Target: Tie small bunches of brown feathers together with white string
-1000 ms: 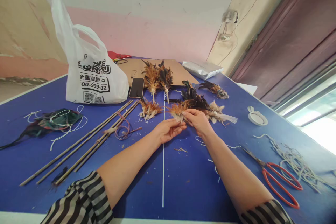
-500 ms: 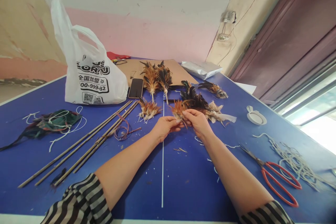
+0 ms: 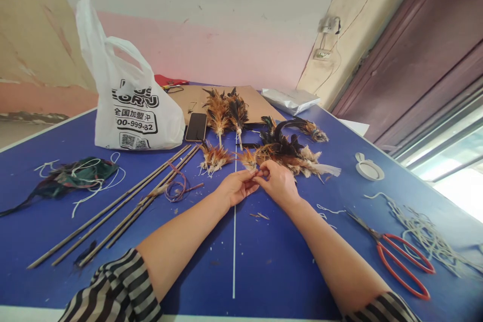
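Note:
Above the middle of the blue table, my left hand (image 3: 238,185) pinches the base of a small bunch of orange-brown feathers (image 3: 248,159). My right hand (image 3: 278,181) is closed at the same base, thumb and fingertips pressed together near the left fingertips. Whatever lies between the right fingertips is too small to make out. Just beyond the right hand is a pile of dark and brown feathers (image 3: 283,143) with pale fluffy ends. To the left lies another small feather bunch (image 3: 215,157). Two larger feather bundles (image 3: 219,110) with bound stems rest farther back.
Several thin sticks (image 3: 116,204) and a purple cord coil (image 3: 177,190) lie left. Behind them stand a white plastic bag (image 3: 138,105) and a phone (image 3: 196,127). Red-handled scissors (image 3: 403,256), pale string (image 3: 418,226) and a tape roll (image 3: 370,169) lie right. Cardboard (image 3: 260,105) is at the back.
My right hand has moved down and turned, its fingertips now at the base of the bunch. The left hand keeps its hold and has barely moved. String near the right forearm has shifted.

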A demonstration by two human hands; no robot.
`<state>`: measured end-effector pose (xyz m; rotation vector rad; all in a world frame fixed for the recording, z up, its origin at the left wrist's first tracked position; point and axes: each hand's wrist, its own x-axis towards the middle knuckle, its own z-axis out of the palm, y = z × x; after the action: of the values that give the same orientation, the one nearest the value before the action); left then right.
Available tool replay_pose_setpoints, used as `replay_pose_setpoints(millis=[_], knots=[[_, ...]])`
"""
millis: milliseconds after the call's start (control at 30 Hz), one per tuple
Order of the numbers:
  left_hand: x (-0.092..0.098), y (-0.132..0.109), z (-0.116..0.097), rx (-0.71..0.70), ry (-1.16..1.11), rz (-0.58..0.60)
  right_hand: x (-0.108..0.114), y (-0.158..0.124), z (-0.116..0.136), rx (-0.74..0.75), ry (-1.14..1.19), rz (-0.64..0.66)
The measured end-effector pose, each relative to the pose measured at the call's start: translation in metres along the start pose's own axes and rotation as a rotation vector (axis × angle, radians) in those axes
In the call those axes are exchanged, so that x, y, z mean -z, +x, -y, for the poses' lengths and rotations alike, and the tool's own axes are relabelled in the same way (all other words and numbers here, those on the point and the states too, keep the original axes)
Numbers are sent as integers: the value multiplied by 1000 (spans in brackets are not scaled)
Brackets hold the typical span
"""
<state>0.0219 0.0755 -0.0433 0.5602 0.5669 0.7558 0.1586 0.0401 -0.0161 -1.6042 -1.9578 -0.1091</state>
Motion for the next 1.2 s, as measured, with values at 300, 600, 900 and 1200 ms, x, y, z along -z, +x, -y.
replay_pose_setpoints(millis=[300,600,900,1200], knots=[[2,4,0,-87,18,-112,6,5,-12,-100,184,100],[9,11,-7,-204,-164,-167,0,87,-37,-169,6,173],[9,11,-7,-218,-206,-179,-48,135,-27,-255,-328,462],[10,11,-8,-218,-216,-145,-27,136,-32,-196,-224,349]])
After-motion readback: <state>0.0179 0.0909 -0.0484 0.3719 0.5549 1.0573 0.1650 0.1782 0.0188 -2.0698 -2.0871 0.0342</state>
